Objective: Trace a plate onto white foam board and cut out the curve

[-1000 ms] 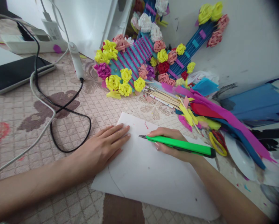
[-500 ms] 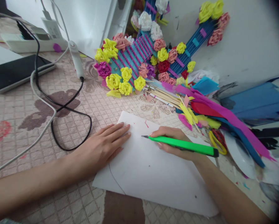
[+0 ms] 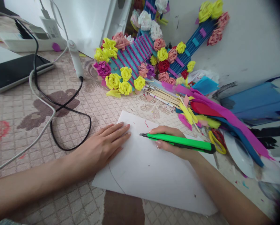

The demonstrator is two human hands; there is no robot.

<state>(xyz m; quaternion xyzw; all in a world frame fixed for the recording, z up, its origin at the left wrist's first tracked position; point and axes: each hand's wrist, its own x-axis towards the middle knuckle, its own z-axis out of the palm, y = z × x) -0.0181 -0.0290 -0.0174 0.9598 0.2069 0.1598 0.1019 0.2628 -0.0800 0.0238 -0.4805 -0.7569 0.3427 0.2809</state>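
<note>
A white sheet [image 3: 151, 181] lies on the patterned tablecloth, with a curved pencil line at its left and a small red mark near the top. Flat on its left edge rests my left hand [image 3: 107, 143], fingers stretched out and holding nothing. My right hand [image 3: 170, 140] is closed around a green utility knife [image 3: 184, 141] over the sheet. The knife's blade tip points left, toward the fingers of my left hand. Whether the tip touches the sheet I cannot tell.
Beyond the sheet stand blue cut-outs decorated with paper flowers [image 3: 126, 81]. Wooden sticks [image 3: 164, 96], coloured paper strips [image 3: 229, 109] and yellow-handled scissors [image 3: 216, 143] lie at the right. At the left are a looping black cable [image 3: 90, 125], a phone [image 3: 13, 70] and a power strip [image 3: 29, 42].
My right hand and the knife have shifted slightly left and up over the sheet, with the knife turned a little flatter. My left hand stays in place.
</note>
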